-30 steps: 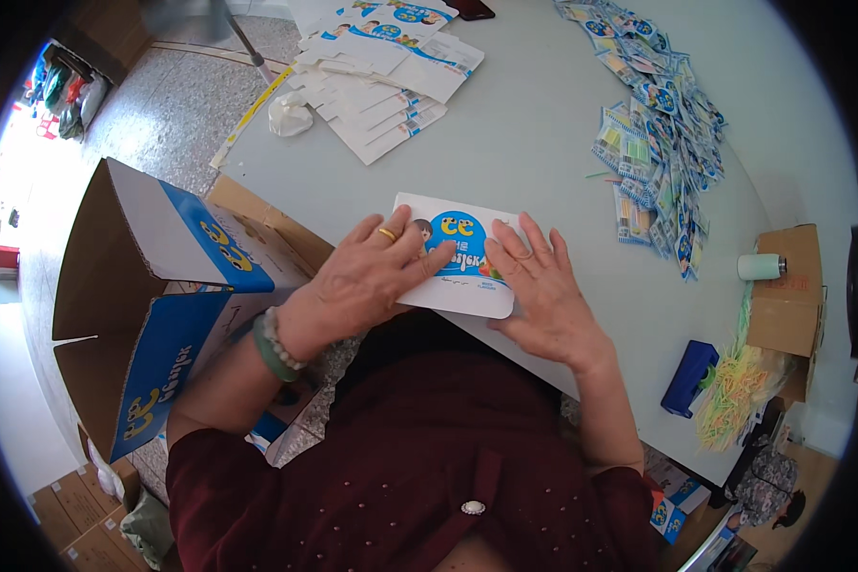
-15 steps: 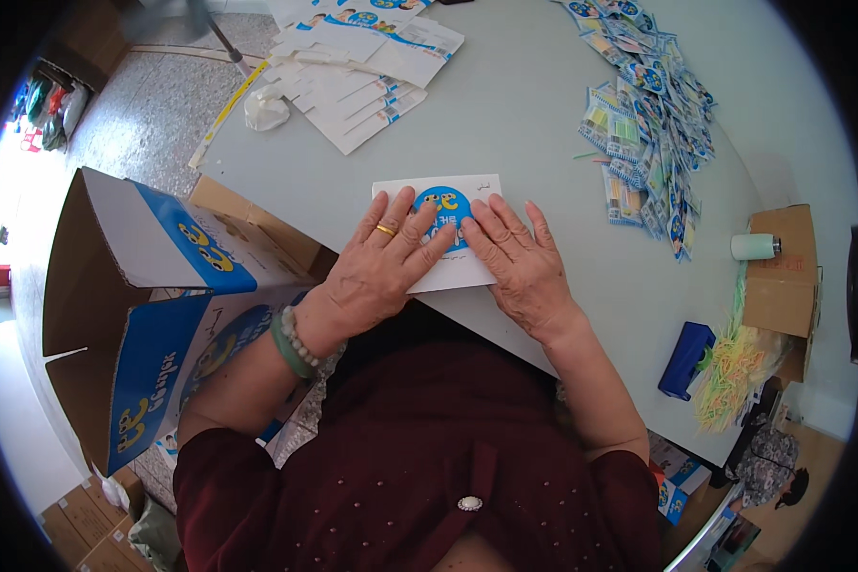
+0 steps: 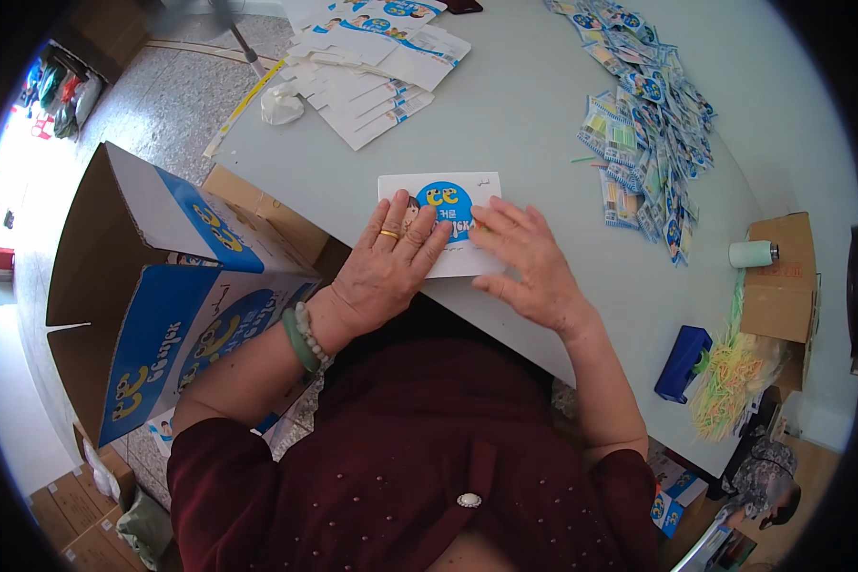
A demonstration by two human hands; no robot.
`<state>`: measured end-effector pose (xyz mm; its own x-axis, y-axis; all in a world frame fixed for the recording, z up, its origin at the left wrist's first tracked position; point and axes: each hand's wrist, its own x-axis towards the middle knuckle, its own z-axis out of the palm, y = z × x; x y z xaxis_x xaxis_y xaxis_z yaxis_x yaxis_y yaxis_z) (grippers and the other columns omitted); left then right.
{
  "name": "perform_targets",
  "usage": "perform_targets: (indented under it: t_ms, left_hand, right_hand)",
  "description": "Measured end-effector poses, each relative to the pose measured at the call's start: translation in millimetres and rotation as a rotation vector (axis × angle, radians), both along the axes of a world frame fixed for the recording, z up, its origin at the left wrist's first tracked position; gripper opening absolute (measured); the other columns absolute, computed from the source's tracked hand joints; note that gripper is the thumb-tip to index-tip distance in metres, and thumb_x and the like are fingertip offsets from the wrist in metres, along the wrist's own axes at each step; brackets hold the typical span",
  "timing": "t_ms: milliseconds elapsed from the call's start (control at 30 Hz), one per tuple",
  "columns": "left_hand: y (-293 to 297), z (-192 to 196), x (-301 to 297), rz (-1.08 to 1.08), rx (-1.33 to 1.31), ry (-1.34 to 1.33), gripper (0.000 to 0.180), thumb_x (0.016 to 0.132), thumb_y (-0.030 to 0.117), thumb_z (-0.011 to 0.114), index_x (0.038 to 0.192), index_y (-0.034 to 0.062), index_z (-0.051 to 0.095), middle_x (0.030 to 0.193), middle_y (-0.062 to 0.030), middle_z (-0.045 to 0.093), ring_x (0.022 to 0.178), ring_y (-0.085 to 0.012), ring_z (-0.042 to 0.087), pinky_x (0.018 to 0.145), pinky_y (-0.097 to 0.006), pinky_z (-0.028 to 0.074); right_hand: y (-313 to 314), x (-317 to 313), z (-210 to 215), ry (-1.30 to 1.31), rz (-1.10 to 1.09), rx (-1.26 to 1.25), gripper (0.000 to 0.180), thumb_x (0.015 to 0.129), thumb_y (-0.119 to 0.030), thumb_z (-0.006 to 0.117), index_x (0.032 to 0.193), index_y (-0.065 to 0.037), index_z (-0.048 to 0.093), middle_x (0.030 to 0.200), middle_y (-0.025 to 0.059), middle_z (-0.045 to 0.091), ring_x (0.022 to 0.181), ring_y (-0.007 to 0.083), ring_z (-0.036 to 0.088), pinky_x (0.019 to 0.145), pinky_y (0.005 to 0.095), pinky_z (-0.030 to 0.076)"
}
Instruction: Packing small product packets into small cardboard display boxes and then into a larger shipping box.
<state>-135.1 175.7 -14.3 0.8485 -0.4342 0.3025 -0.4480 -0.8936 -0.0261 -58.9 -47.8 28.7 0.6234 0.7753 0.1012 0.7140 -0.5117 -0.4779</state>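
Note:
A flat white carton (image 3: 459,259) with a blue round print lies at the table's near edge, in front of me. My left hand (image 3: 386,257), a gold ring on one finger, rests flat on its left part with fingers stretched. At the right edge of the carton is my right hand (image 3: 529,253), its fingers bent a little over the print and the thumb spread apart near the lower right corner. Part of the print is hidden under my fingers.
Flattened white-and-blue cartons (image 3: 391,67) lie at the far left beside crumpled white paper (image 3: 281,104). Many small packets (image 3: 639,124) are heaped far right. A blue tape dispenser (image 3: 684,364) and coloured strips (image 3: 725,386) sit at the right. A large open cardboard box (image 3: 172,324) stands left.
My right hand has lifted slightly and turned, its thumb now spread away from the fingers at the carton's edge. My left hand stays flat on the carton, shifted slightly right.

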Motion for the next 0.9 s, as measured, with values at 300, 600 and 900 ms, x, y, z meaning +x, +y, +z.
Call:
perform_targets:
  t_ms: [300, 600, 900]
  left_hand:
    - [-4.7, 29.3, 1.0, 0.021, -0.179, 0.171, 0.074, 0.072, 0.028, 0.074, 0.131, -0.0027, 0.043, 0.138, -0.0213, 0.042, 0.133, -0.0407, 0.034, 0.11, -0.051, 0.028]
    - [10.6, 15.7, 26.2, -0.018, -0.119, 0.101, 0.062, 0.08, 0.034, 0.068, 0.13, 0.003, 0.048, 0.133, -0.0191, 0.047, 0.124, -0.0422, 0.044, 0.105, -0.048, 0.035]
    - [15.8, 17.0, 23.0, -0.046, -0.112, 0.084, 0.057, 0.08, 0.034, 0.067, 0.129, 0.008, 0.052, 0.135, -0.0101, 0.049, 0.127, -0.0408, 0.041, 0.107, -0.047, 0.034]
  right_hand:
    - [18.9, 1.7, -24.6, -0.191, -0.005, -0.056, 0.062, 0.077, -0.029, 0.071, 0.135, -0.023, 0.049, 0.146, 0.008, 0.038, 0.137, 0.029, 0.032, 0.112, 0.0513, 0.019]
    - [20.4, 11.9, -13.2, -0.209, -0.014, -0.032, 0.046, 0.079, -0.028, 0.069, 0.124, -0.023, 0.06, 0.134, 0.0024, 0.053, 0.128, 0.0277, 0.044, 0.109, 0.0506, 0.024]
    - [9.6, 5.3, -29.4, -0.076, -0.011, 0.088, 0.041, 0.082, -0.022, 0.067, 0.123, -0.02, 0.061, 0.139, 0.0017, 0.05, 0.131, 0.0272, 0.039, 0.109, 0.0497, 0.022]
